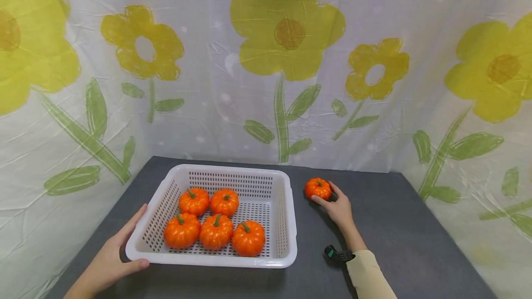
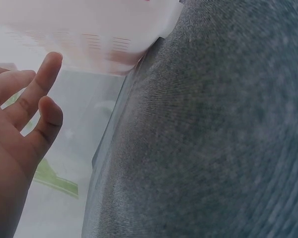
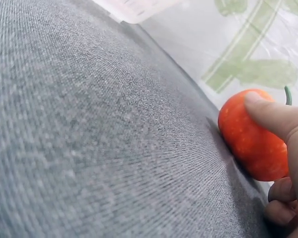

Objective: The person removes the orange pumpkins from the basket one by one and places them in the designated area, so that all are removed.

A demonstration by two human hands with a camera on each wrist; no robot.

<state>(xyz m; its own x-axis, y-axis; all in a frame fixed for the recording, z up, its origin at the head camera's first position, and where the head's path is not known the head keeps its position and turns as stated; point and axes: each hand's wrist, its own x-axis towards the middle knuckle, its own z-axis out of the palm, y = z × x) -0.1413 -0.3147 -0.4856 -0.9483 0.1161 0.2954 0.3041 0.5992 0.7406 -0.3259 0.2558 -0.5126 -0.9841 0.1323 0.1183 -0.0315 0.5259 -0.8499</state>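
A small orange toy pumpkin (image 1: pixel 317 188) with a green stem is at the back of the table, right of the basket. My right hand (image 1: pixel 341 207) holds it from the right, and the right wrist view shows the thumb pressed on the pumpkin's (image 3: pixel 251 141) side with other fingers curled below. The white plastic basket (image 1: pixel 212 262) stands left of centre. Several like pumpkins (image 1: pixel 216 231) sit inside it, stems up. My left hand (image 1: pixel 110 255) is at the basket's front left corner, fingers extended along the outer wall and thumb by the front rim.
The dark grey table (image 1: pixel 415 243) runs back to a pale curtain (image 1: pixel 199 119) printed with yellow flowers, which also hangs on both sides. A black band (image 1: pixel 338 254) is on the right wrist, just ahead of a light sleeve (image 1: pixel 370 276).
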